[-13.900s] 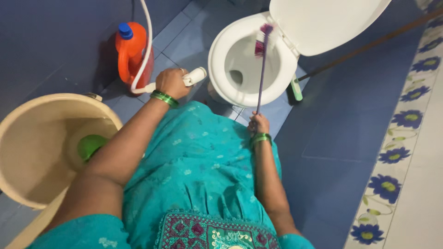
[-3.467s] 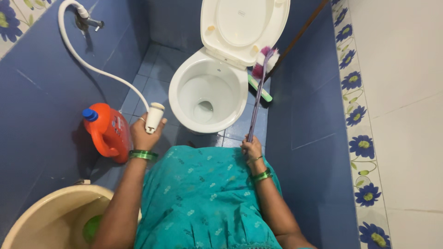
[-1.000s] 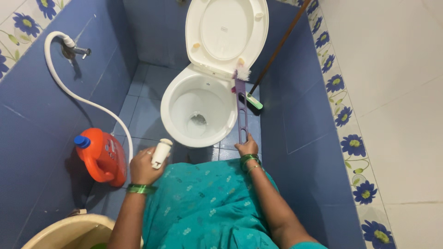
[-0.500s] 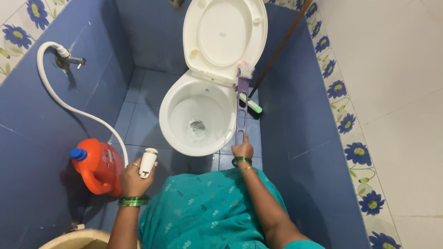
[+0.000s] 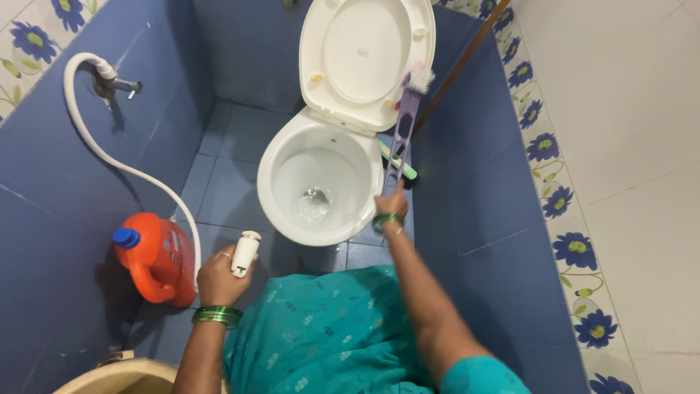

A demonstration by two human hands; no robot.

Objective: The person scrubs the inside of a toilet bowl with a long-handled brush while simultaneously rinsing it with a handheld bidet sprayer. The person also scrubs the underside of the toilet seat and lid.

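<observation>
My right hand (image 5: pixel 392 205) grips the lower end of a purple toilet brush (image 5: pixel 403 124). Its white bristle head reaches the right edge of the raised lid (image 5: pixel 364 51) of the white toilet (image 5: pixel 273 190). A little water lies at the bottom of the open bowl. My left hand (image 5: pixel 221 275) holds a white spray nozzle (image 5: pixel 245 253), pointing up, down by my left side. The nozzle's white hose (image 5: pixel 124 166) runs up to a tap (image 5: pixel 117 84) on the left wall.
An orange jug (image 5: pixel 157 257) with a blue cap stands on the floor at the left wall. A beige bucket rim (image 5: pixel 117 376) shows at the bottom left. A brown stick with a green brush head (image 5: pixel 399 162) leans right of the toilet. Blue tiled walls close in on both sides.
My right hand has moved forward and lifted the brush, so its head now sits higher against the lid's right edge. My left hand with the nozzle has stayed nearly still.
</observation>
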